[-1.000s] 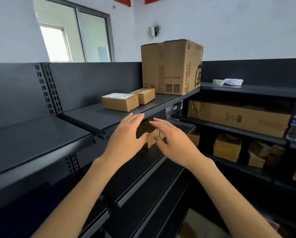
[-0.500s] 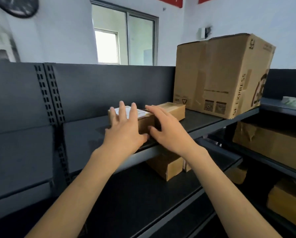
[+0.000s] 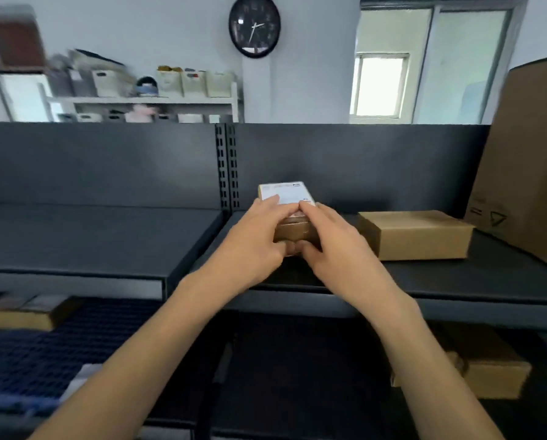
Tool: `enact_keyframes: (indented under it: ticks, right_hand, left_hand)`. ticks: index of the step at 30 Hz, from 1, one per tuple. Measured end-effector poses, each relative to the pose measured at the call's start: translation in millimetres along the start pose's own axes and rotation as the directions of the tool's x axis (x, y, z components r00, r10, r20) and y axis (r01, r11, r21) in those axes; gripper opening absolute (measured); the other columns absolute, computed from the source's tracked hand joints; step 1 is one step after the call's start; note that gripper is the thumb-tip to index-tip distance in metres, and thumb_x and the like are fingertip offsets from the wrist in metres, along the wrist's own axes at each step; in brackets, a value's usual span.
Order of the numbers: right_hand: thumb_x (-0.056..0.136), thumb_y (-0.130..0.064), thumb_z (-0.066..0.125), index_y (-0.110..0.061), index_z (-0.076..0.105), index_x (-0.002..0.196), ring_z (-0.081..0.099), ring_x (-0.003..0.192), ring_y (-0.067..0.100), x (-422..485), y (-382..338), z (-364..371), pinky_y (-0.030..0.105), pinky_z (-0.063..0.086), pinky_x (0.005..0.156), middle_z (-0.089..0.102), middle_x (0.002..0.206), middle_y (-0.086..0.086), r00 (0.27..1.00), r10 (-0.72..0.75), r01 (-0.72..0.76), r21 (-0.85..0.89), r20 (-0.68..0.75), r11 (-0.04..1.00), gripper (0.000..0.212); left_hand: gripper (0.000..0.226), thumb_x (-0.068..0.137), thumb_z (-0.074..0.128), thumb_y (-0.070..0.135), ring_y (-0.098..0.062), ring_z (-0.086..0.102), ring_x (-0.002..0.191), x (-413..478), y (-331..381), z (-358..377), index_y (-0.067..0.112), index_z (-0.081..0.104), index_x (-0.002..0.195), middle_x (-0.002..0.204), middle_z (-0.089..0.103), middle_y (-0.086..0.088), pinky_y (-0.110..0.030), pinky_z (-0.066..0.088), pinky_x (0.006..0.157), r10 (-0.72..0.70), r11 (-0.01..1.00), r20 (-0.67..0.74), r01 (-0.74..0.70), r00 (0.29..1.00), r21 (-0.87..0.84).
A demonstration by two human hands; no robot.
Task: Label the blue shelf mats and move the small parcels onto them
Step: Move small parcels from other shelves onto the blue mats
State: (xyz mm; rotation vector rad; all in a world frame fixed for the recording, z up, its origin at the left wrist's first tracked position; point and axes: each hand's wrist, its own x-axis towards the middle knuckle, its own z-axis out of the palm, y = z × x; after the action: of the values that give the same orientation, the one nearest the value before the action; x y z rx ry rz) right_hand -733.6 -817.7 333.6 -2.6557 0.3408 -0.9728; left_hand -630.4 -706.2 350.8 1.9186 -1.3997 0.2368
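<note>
A: Where's the parcel (image 3: 286, 198)?

B: On the dark shelf (image 3: 456, 274), right half, just right of the slotted post (image 3: 226, 166). It has a white label on top, and it looks tipped up at the near edge, though the hands hide its base, so I cannot tell whether it is clear of the shelf.

A: And the hands?

B: Both are clamped on it. The left hand (image 3: 256, 246) wraps its left side, fingers over the top edge onto the label, thumb low at the front. The right hand (image 3: 335, 246) takes the right side the same way. The two thumbs nearly meet under the front face.

A: Anything beside it?

B: A plain box (image 3: 415, 235) lies flat on the same shelf, just right of the right hand. Past that, a big carton (image 3: 526, 160) stands at the frame's right edge, near the box.

A: The blue mats?

B: One blue mat (image 3: 43, 357) lies on the lower shelf at the left, ribbed and blurred. A flat parcel (image 3: 21, 312) sits at its far edge, under the upper left shelf. Another box (image 3: 491, 373) is on the lower shelf at the right.

A: Behind the shelving?

B: A clock (image 3: 254, 25) on the wall, a window (image 3: 437, 58) to its right, a white rack (image 3: 145, 103) with bins to its left.
</note>
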Motion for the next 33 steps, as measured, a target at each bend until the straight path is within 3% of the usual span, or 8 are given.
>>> enact_keyframes:
  ticks: [4,6,9,14,20,24,29,33]
  right_hand:
    - [0.091,-0.018,0.053,-0.031,0.028,0.145,0.046,0.126,0.028,-12.2,-61.6,23.1,0.043,0.042,0.099,0.023,0.157,-0.002,0.995,-0.096,0.093,0.129,0.017,0.987,0.061]
    - [0.092,-0.017,0.053,-0.031,0.029,0.145,0.042,0.130,0.022,-13.6,-104.0,43.0,0.040,0.040,0.099,0.022,0.158,-0.002,0.980,-0.192,0.177,0.234,0.042,0.956,0.060]
    - [0.092,-0.017,0.055,-0.030,0.033,0.143,0.045,0.126,0.019,-15.7,-179.7,80.6,0.041,0.044,0.098,0.025,0.156,-0.004,0.924,-0.375,0.321,0.382,0.074,0.867,0.057]
    - [0.095,-0.020,0.053,-0.028,0.027,0.147,0.041,0.131,0.026,-36.6,-298.0,153.7,0.040,0.041,0.101,0.017,0.159,-0.002,0.848,-0.507,0.384,0.480,0.153,0.789,0.059]
    - [0.093,-0.024,0.055,-0.035,0.019,0.147,0.045,0.129,0.025,-60.2,-411.4,257.4,0.046,0.047,0.097,0.016,0.158,-0.007,0.810,-0.547,0.367,0.543,0.212,0.755,0.066]
    - [0.095,-0.029,0.054,-0.037,0.016,0.148,0.040,0.133,0.022,-64.1,-460.3,315.8,0.042,0.040,0.102,0.011,0.160,-0.008,0.828,-0.479,0.293,0.505,0.291,0.812,0.066]
    - [0.096,-0.025,0.053,-0.032,0.016,0.150,0.041,0.133,0.017,-41.7,-479.0,370.9,0.041,0.036,0.104,-0.004,0.161,-0.013,0.847,-0.387,0.214,0.432,0.365,0.876,0.065]
    - [0.093,-0.016,0.056,-0.031,0.020,0.149,0.045,0.129,0.015,-4.5,-466.2,422.6,0.043,0.046,0.100,0.006,0.160,-0.017,0.899,-0.296,0.155,0.399,0.322,0.904,0.068]
  left_hand:
    - [0.064,0.082,0.062,-0.004,-0.003,0.025,0.133,-66.6,-3.2,-45.3,0.024,0.047,0.138,0.132,0.037,0.017,0.006,0.009,0.094,-0.027,0.991,-0.189,0.052,0.982,0.126]
    - [0.067,0.082,0.061,-0.006,-0.011,0.020,0.141,-106.6,-15.3,-75.2,0.025,0.045,0.139,0.139,0.032,0.015,-0.008,0.010,0.109,-0.104,0.969,-0.272,0.159,0.957,0.189]
    - [0.069,0.082,0.059,-0.006,-0.023,0.017,0.146,-174.6,-41.6,-123.7,0.025,0.041,0.142,0.153,0.030,-0.006,-0.035,0.014,0.119,-0.243,0.893,-0.408,0.368,0.880,0.259]
    - [0.071,0.082,0.062,-0.005,-0.020,0.018,0.146,-285.0,-86.9,-200.4,0.028,0.042,0.141,0.155,0.028,-0.002,-0.034,0.017,0.118,-0.383,0.791,-0.516,0.561,0.766,0.245]
    - [0.068,0.083,0.062,-0.002,-0.015,0.016,0.145,-387.0,-159.6,-273.2,0.027,0.041,0.141,0.154,0.029,-0.003,-0.020,0.013,0.113,-0.450,0.747,-0.488,0.614,0.748,0.254]
    - [0.067,0.086,0.064,0.005,-0.016,0.013,0.146,-425.3,-222.2,-306.6,0.031,0.039,0.142,0.154,0.028,0.000,-0.036,0.016,0.119,-0.489,0.753,-0.422,0.613,0.764,0.237]
    - [0.070,0.087,0.061,0.004,-0.016,0.009,0.147,-428.5,-306.5,-319.7,0.036,0.034,0.143,0.157,0.021,0.005,-0.041,0.015,0.119,-0.530,0.779,-0.320,0.600,0.785,0.184]
    - [0.071,0.088,0.060,0.002,-0.007,0.000,0.144,-393.8,-383.0,-311.9,0.041,0.032,0.141,0.150,0.018,0.016,-0.031,0.008,0.119,-0.485,0.845,-0.238,0.521,0.842,0.122]
